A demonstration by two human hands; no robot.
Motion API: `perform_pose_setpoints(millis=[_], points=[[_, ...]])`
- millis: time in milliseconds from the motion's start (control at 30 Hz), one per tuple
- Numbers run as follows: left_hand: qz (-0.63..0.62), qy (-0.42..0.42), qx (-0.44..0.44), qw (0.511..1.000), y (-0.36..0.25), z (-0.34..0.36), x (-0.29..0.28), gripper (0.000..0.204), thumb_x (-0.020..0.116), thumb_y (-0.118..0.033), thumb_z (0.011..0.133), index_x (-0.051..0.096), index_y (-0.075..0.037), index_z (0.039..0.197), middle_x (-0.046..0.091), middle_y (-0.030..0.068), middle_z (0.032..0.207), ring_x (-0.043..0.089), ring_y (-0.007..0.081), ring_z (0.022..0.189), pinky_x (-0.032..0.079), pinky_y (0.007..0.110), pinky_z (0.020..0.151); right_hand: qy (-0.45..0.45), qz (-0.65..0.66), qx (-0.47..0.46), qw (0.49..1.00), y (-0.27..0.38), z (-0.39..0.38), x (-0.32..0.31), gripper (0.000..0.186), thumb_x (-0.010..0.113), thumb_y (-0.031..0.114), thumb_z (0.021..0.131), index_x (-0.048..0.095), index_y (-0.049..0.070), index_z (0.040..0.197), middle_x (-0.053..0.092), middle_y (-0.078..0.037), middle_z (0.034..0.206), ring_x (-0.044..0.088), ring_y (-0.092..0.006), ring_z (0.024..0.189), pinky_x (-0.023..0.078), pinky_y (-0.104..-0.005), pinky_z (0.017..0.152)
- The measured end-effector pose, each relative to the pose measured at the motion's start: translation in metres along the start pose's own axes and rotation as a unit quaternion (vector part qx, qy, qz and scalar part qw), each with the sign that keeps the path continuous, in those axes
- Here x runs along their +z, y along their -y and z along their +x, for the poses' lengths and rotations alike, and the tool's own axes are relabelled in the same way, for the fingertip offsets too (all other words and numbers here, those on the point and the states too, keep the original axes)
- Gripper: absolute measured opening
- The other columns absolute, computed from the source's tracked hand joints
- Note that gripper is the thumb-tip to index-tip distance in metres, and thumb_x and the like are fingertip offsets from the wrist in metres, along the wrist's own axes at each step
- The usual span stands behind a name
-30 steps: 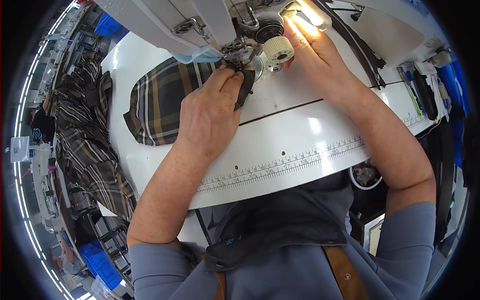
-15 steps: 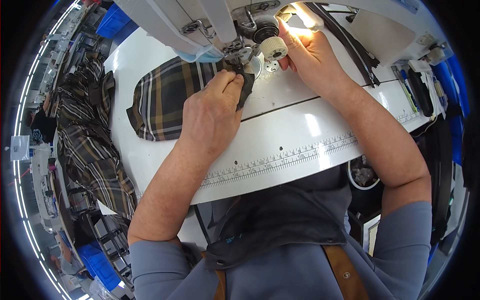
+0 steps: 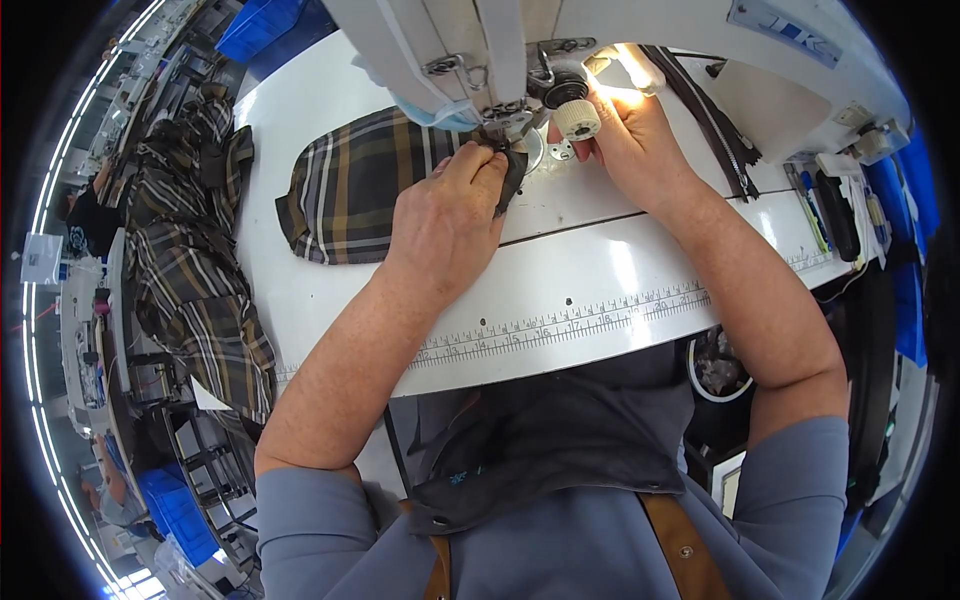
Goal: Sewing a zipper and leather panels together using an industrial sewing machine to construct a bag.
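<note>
A plaid fabric piece in brown, black and white lies flat on the white sewing table, its right end under the head of a sewing machine. My left hand rests over that end, its fingers bent and pressed together on the dark edge beside the presser foot. To the right of the machine's cream dial, my right hand is raised with curled fingers beneath the lit lamp. The dial hides part of its thumb and fingertips, so what they pinch cannot be made out.
Bunched plaid fabric hangs over the table's left side. A dark zipper lies right of the machine. Pens and small tools sit at the right end. A printed ruler runs along the front edge; a blue bin stands behind.
The whole view has shifted, so the table and machine appear slightly farther right. My left hand stays on the fabric; the right hand's thumb has come down beside the dial.
</note>
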State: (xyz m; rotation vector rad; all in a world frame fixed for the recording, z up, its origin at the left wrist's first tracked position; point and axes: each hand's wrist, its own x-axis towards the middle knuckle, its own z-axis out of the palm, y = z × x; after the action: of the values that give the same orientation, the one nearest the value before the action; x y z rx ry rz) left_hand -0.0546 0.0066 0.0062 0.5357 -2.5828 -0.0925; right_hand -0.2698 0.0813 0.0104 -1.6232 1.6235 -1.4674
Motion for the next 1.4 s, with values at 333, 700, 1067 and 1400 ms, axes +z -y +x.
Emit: perform_pose_setpoints(millis=[333,700,1067,1400], points=[[-0.003,0.05,-0.074,0.996,-0.006,-0.018,-0.029,0.035,0.069,0.006,0.077,0.075,-0.001,0.111,0.074,0.0126,0.111,0.073,0.0352,0.097,0.06,0.041,0.085,0.038,-0.053,-0.038,0.997,-0.006,0.004,-0.007,0.059,0.042,0.038,0.114,0.074,0.002,0.08,0.061,-0.004,0.061,0.06,-0.0143,0.059,0.048,-0.0324,0.06],[-0.586,-0.215,-0.254,0.739,-0.065,-0.123,-0.182,0.017,0.063,-0.008,0.103,0.07,0.002,0.116,0.075,0.0072,0.102,0.07,0.0113,0.093,0.054,0.026,0.087,0.093,-0.097,-0.151,0.979,0.027,-0.024,0.007,0.028,0.071,0.029,0.098,0.077,0.002,0.098,0.073,-0.011,0.081,0.065,-0.0179,0.068,0.052,-0.0331,0.065],[-0.715,-0.239,-0.221,0.618,-0.07,-0.127,-0.184,0.021,0.06,-0.009,0.104,0.068,0.002,0.12,0.076,0.0103,0.108,0.073,0.0156,0.098,0.058,0.03,0.091,0.104,0.224,-0.152,0.957,0.142,-0.106,0.066,0.065,0.077,0.009,0.088,0.051,-0.001,0.146,0.067,-0.011,0.12,0.063,-0.0155,0.103,0.048,-0.0335,0.099],[-0.614,-0.251,-0.184,0.726,-0.074,-0.143,-0.188,0.016,0.06,-0.003,0.102,0.066,0.003,0.115,0.074,0.0067,0.105,0.069,0.0104,0.097,0.053,0.026,0.091,0.08,0.11,-0.153,0.979,0.161,-0.11,0.05,0.053,0.071,-0.002,0.089,0.055,-0.003,0.139,0.066,-0.005,0.119,0.062,-0.0116,0.102,0.049,-0.028,0.097]])
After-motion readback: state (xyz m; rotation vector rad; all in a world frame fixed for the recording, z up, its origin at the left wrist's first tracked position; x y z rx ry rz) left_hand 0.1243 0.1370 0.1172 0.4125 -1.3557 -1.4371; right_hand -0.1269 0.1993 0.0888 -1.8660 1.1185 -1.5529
